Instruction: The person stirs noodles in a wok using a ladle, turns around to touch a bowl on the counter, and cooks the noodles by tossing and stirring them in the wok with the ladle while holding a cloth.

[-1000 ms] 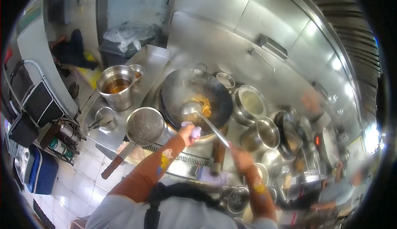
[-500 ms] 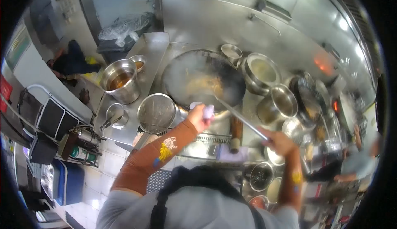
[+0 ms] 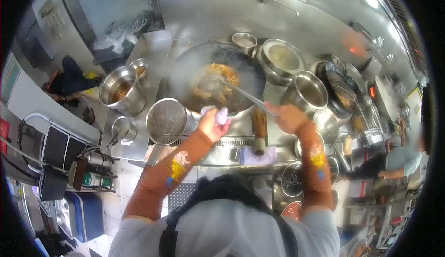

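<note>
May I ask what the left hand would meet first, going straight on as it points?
The left hand, holding a lilac cloth, would probably meet the wok; whether they already touch is unclear.

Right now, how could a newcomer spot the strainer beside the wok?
Find the big black wok, steaming against the steel backsplash. Just left of its near edge sits the round strainer. Its wide mesh face and long handle set it apart from the deep, solid-walled steel pot farther left.

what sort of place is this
Most likely a commercial kitchen: a large steaming wok on a stove, metal pots and a strainer around it, and stainless steel wall panels behind.
</note>
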A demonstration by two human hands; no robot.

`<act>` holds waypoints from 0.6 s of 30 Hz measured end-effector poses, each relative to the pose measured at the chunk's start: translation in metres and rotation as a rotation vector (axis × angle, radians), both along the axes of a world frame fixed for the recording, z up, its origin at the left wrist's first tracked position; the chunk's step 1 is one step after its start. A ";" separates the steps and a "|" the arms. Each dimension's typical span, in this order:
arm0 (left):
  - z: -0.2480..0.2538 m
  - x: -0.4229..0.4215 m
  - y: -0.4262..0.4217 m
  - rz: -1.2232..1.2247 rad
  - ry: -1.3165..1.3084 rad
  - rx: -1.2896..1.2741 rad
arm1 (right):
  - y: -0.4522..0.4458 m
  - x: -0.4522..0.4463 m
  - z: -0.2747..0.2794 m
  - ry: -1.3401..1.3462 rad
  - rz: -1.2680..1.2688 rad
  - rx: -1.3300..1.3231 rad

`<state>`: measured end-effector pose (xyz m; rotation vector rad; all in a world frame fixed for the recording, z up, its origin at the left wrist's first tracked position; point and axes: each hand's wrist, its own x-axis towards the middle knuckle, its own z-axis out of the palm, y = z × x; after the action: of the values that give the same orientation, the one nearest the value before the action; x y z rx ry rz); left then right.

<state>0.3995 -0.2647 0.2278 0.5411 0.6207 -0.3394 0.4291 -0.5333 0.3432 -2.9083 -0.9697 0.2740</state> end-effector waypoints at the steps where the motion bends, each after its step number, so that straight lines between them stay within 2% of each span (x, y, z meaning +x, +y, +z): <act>1: -0.027 -0.008 -0.007 0.044 -0.038 -0.032 | 0.008 0.000 -0.007 -0.009 -0.057 -0.028; 2: -0.047 -0.020 -0.012 0.086 -0.019 -0.058 | 0.016 -0.002 -0.013 -0.025 -0.115 -0.053; 3: -0.082 -0.030 -0.006 -0.061 -0.079 -0.113 | 0.017 -0.008 -0.017 -0.030 -0.176 -0.078; 4: -0.092 -0.049 -0.003 -0.094 -0.147 -0.226 | 0.007 -0.017 -0.017 -0.039 -0.121 -0.014; 5: -0.077 -0.058 -0.009 -0.007 0.108 -0.087 | -0.007 -0.023 -0.012 -0.056 -0.059 0.047; 7: -0.021 -0.070 -0.008 -0.173 -0.035 0.098 | -0.017 -0.025 0.012 -0.020 0.019 0.072; 9: 0.001 -0.040 0.005 -0.112 0.061 -0.150 | -0.022 -0.028 0.039 0.113 0.038 -0.003; 10: 0.027 -0.024 0.010 -0.144 -0.001 -0.098 | -0.027 -0.018 0.020 0.024 0.092 0.073; 11: 0.024 -0.006 0.011 -0.123 -0.016 -0.043 | -0.026 -0.011 0.001 0.004 0.055 0.077; 13: -0.023 -0.002 0.006 -0.061 -0.124 -0.072 | -0.010 0.004 -0.019 -0.061 -0.016 0.098; 15: -0.076 -0.019 -0.008 -0.004 -0.065 -0.007 | 0.005 -0.001 -0.019 -0.073 -0.149 0.083; 16: -0.095 -0.031 -0.007 -0.067 -0.112 -0.026 | 0.008 -0.011 -0.025 -0.067 -0.216 0.075; 18: -0.121 -0.054 -0.001 -0.121 -0.141 -0.021 | -0.001 -0.032 -0.041 -0.012 -0.275 0.311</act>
<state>0.3453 -0.2659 0.1067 0.5785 0.4493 -0.4176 0.3972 -0.5339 0.3026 -2.7097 -0.5432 0.0795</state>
